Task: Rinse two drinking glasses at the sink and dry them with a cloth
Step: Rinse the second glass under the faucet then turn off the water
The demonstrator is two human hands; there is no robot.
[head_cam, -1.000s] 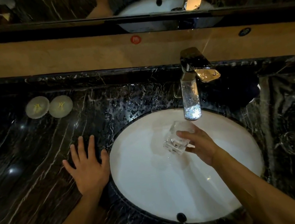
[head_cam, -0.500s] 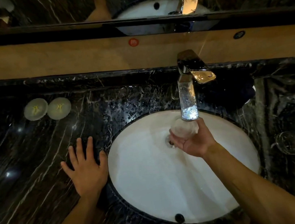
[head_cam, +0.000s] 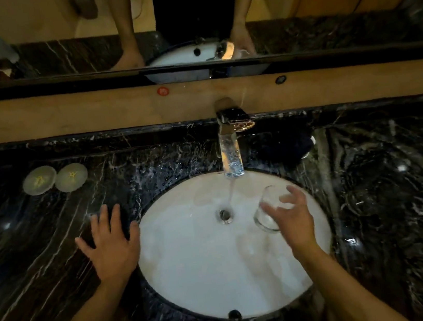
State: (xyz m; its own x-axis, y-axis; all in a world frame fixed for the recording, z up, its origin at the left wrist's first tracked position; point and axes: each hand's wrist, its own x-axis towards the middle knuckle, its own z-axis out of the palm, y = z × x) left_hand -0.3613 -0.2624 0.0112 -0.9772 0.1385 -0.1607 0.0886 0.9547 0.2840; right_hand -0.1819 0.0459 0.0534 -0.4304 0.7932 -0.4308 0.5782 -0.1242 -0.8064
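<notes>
A clear drinking glass [head_cam: 267,219] is tilted over the right side of the white oval sink [head_cam: 195,285], held in my right hand [head_cam: 293,219], to the right of the water stream. Water runs from the chrome faucet [head_cam: 231,154] down to the drain [head_cam: 225,215]. My left hand [head_cam: 111,246] lies flat with fingers spread on the black marble counter, touching the sink's left rim. A second clear glass [head_cam: 357,201] stands faintly visible on the counter right of the sink. A dark cloth [head_cam: 288,145] lies behind the sink, right of the faucet.
Two round pale lids or coasters [head_cam: 55,178] sit at the back left of the counter [head_cam: 41,252]. A tan ledge [head_cam: 90,115] and a mirror run along the back wall.
My right hand has carried the glass from under the faucet stream out to the right side of the sink. The left hand has stayed flat on the counter.
</notes>
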